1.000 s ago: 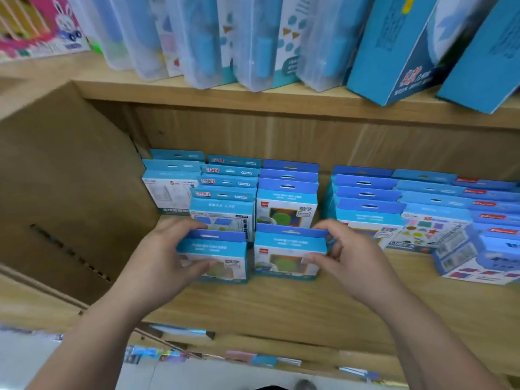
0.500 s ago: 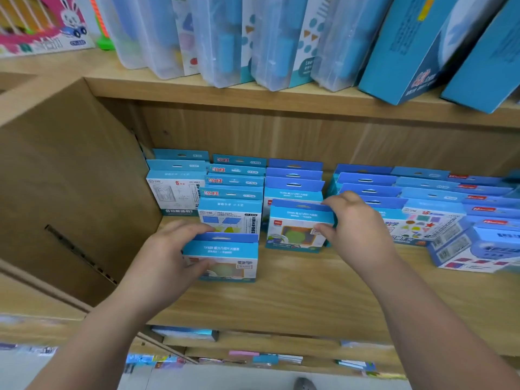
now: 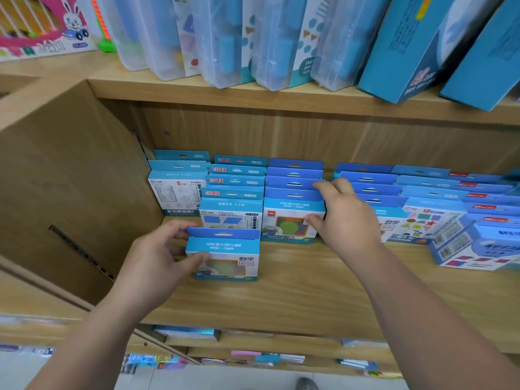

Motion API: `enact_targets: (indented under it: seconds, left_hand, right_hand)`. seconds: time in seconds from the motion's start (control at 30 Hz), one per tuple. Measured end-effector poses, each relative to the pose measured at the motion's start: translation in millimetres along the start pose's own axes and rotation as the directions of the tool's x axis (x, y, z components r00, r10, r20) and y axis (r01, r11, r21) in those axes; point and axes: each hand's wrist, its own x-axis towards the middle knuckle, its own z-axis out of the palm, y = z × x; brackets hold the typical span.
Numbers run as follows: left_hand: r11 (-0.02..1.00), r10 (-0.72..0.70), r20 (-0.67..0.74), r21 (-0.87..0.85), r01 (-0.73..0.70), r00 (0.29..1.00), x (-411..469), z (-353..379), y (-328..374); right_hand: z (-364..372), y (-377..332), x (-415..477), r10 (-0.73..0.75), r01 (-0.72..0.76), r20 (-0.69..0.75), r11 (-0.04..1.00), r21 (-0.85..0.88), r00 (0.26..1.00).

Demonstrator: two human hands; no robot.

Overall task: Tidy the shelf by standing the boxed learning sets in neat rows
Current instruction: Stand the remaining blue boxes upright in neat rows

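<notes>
The right box (image 3: 291, 220) is now standing farther back, touching its row, with the right hand (image 3: 347, 218) pinching its right edge. The left hand (image 3: 157, 257) is gripping the left box (image 3: 222, 254), which is standing upright, tab up, facing near, alone on the shelf (image 3: 309, 291).

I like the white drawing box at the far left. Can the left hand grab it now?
Probably not yet. The left hand grips a blue boxed set, so its fingers are busy. Nothing stands between it and the white drawing box, so after letting go it likely could.
</notes>
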Motion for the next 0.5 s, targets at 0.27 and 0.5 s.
enact_targets:
  seconds: [0.27, 0.5]
  left_hand:
    - [0.997, -0.003, 0.05, -0.078, 0.007, 0.999, -5, 17, 11]
    - [0.996, 0.066, 0.104, -0.067, -0.059, 0.992, -2, 58, 33]
  right_hand:
    - [14, -3, -65, -0.261, 0.137, 0.092, 0.737, 0.662, 0.961]
    - [31, 21, -79, -0.19, 0.052, 0.158, 0.781, 0.622, 0.969]
